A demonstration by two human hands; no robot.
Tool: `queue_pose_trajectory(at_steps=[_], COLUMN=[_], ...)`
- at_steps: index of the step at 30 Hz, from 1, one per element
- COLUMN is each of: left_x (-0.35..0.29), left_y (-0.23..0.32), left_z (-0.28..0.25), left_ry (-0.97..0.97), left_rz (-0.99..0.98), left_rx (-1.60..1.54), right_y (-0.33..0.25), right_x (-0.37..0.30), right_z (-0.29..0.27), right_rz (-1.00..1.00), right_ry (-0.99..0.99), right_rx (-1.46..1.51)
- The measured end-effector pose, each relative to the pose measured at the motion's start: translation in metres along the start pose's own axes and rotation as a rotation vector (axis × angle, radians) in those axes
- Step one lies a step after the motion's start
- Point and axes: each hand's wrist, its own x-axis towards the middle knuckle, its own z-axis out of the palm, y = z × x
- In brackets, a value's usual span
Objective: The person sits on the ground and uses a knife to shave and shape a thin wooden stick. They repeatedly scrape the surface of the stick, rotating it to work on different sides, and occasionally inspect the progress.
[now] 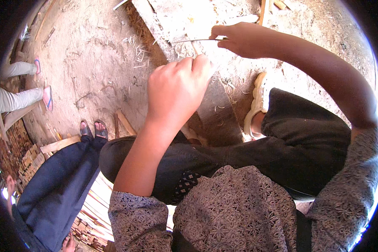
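Out front, left hand (178, 84) curled.

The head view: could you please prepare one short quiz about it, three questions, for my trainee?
1. True or false: the person's right hand holds a thin, straight object.
2. Choose the colour of the clog-like shoe: A) black; B) pale yellow; C) bright red.
3. Where in the picture is the person's left hand, compared with the right one?

Key:
1. True.
2. B.
3. Lower, and to the left.
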Motion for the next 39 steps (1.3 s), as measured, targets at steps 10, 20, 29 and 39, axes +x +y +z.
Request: queue_pose_trajectory(at_steps=[10, 20, 29, 39], left_x=[0.005, -0.004, 0.004, -0.005], left_y=[0.001, -0.006, 0.001, -0.012], left_z=[0.002, 0.0, 0.004, 0.004], left_ry=[0.035, 0.032, 0.025, 0.043], left_rz=[0.014, -0.002, 0.02, -0.019], left_rx=[0.013, -0.036, -0.005, -0.049], right_y=[0.036, -0.041, 0.031, -0.04], right_x=[0.048, -0.046, 0.053, -0.051], right_z=[0.031, -0.045, 0.029, -0.044], right_rz=[0.031, 0.057, 0.104, 0.013], right_ry=[0.049, -0.107, 0.055, -0.079], right_rx=[-0.123, 0.146, -0.015, 0.169])
